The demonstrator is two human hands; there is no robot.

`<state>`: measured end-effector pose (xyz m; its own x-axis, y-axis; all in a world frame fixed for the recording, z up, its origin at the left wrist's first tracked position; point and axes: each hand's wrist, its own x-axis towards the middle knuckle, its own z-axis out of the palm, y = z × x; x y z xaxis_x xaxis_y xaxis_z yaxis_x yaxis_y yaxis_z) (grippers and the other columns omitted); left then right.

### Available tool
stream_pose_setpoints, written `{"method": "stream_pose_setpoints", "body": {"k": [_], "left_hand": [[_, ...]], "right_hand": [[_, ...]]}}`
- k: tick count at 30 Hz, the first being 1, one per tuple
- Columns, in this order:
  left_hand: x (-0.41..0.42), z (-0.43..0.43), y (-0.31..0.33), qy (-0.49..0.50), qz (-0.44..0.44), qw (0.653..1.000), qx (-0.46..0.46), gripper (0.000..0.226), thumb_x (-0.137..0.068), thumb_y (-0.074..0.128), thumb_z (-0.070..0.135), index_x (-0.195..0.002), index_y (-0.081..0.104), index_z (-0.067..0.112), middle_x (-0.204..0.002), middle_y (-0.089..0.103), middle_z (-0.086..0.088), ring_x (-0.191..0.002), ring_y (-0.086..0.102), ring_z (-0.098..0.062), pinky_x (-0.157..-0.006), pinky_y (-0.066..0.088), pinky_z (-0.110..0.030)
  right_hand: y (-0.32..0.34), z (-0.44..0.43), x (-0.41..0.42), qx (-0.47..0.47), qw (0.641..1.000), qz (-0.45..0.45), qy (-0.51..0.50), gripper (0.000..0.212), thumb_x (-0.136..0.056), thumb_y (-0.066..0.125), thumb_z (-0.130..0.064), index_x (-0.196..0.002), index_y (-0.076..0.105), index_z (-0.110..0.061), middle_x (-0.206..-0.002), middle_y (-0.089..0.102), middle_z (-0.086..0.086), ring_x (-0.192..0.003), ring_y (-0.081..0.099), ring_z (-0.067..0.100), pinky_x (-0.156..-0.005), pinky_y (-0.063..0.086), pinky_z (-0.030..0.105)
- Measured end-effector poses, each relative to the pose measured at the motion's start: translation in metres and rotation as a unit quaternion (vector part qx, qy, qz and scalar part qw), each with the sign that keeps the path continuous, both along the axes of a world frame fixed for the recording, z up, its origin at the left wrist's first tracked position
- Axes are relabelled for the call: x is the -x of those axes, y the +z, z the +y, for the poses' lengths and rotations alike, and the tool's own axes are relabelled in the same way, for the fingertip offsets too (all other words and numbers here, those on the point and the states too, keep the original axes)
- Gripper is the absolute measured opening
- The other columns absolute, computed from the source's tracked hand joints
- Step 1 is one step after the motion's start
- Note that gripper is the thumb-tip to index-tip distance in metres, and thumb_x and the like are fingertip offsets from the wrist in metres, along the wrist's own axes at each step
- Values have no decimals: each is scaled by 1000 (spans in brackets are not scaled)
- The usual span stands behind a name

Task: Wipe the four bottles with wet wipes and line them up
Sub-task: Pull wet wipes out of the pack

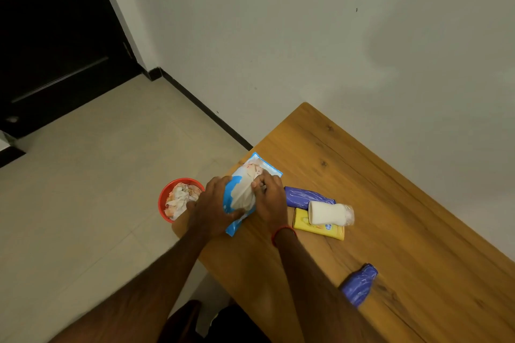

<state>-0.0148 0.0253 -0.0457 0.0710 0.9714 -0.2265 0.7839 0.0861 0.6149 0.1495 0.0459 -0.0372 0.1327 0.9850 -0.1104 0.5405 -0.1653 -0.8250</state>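
A wooden table [390, 203] stands against a white wall [306, 36]. A blue and white wipe pack [233, 224] lies at the left end of the table. The left hand [214, 200] holds the pack from the side, with the thumb curled over the front of it. The right hand [271, 198] is at the top of the pack, and its fingers pinch a white wipe [243, 195] that sticks out of it. A red string [282, 232] is tied around the right wrist. Just to the right of the hands, three bottles lie on their sides, close together. The blue bottle [303, 198] is farthest back. The white bottle [328, 213] lies across it and the yellow bottle [320, 228], touching both. The second blue bottle [359, 284] lies on its side too, well apart from the others and near the front edge of the table. On the floor [83, 175] beside the table sits a red bucket [161, 203] with crumpled used wipes [179, 199] inside. A dark door [55, 36] is at the far left.
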Motion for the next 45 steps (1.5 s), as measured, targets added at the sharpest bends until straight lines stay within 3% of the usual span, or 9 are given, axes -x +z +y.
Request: {"method": "stream_pose_setpoints", "body": {"k": [9, 13, 20, 25, 29, 33, 37, 42, 45], "left_hand": [[-10, 0, 7, -7, 46, 999, -7, 105, -61, 56, 85, -146, 31, 28, -144, 46, -1, -127, 51, -25, -99, 47, -58], [-22, 5, 21, -14, 55, 998, 2, 114, -57, 52, 87, -150, 28, 26, -153, 38, -4, -139, 38, -29, -110, 36, -58], [-49, 24, 51, -56, 143, 986, -59, 93, -74, 70, 65, -150, 24, 35, -159, 26, 3, -149, 17, -23, -112, 22, -60], [-85, 35, 78, -37, -54, 987, -144, 49, -87, 68, 40, -132, 49, 34, -139, 53, 8, -132, 45, -17, -107, 35, -51], [-124, 33, 106, -59, -257, 962, -64, 29, -93, 54, 42, -120, 61, 32, -113, 67, 11, -104, 64, -11, -85, 57, -35], [-160, 26, 129, -101, -348, 932, 11, 27, -97, 49, 43, -112, 65, 28, -109, 70, 9, -100, 66, -4, -80, 53, -18], [-189, 23, 138, -76, -368, 926, 40, 24, -103, 50, 13, -87, 68, 20, -80, 68, 10, -71, 61, 2, -65, 48, -16], [-214, 24, 130, -23, -389, 919, 55, 28, -97, 59, 11, -70, 61, 14, -58, 58, 12, -56, 49, -2, -54, 42, -22], [-228, 21, 132, -1, -400, 914, 72, 29, -97, 58, 11, -69, 58, 13, -62, 57, 2, -58, 51, -9, -51, 44, -23]], "right_hand": [[49, -12, -20, -73, 985, 155, 23, 11, -100, 53, -27, -89, 55, -25, -86, 57, -15, -84, 57, 9, -77, 52, 42], [73, -15, -36, -74, 975, 205, -32, 8, -102, 54, -19, -96, 55, -14, -88, 59, -9, -86, 58, 7, -79, 52, 35], [105, -11, -69, -61, 949, 277, -136, 5, -103, 53, -19, -100, 56, -17, -92, 63, -6, -80, 61, 3, -68, 52, 23], [111, -13, -91, -69, 935, 289, -195, 9, -102, 54, -24, -105, 59, -16, -96, 63, -7, -84, 61, 7, -72, 52, 29], [117, -19, -108, -72, 917, 314, -236, 7, -101, 56, -22, -105, 60, -17, -99, 64, -7, -90, 64, 13, -78, 54, 37], [121, -25, -132, -68, 905, 331, -260, 6, -100, 59, -19, -105, 60, -21, -100, 67, 3, -85, 65, 20, -65, 52, 33], [129, -33, -156, -26, 868, 393, -302, 6, -98, 63, -21, -95, 67, -19, -83, 73, -3, -81, 68, 19, -69, 54, 35], [131, -53, -182, -28, 822, 498, -275, 46, -85, 69, -51, -102, 73, -9, -105, 74, 18, -97, 70, 31, -91, 54, 47], [116, -67, -194, -43, 870, 446, -207, 67, -67, 88, -47, -122, 68, -15, -125, 68, 12, -114, 66, 28, -95, 55, 47]]}}
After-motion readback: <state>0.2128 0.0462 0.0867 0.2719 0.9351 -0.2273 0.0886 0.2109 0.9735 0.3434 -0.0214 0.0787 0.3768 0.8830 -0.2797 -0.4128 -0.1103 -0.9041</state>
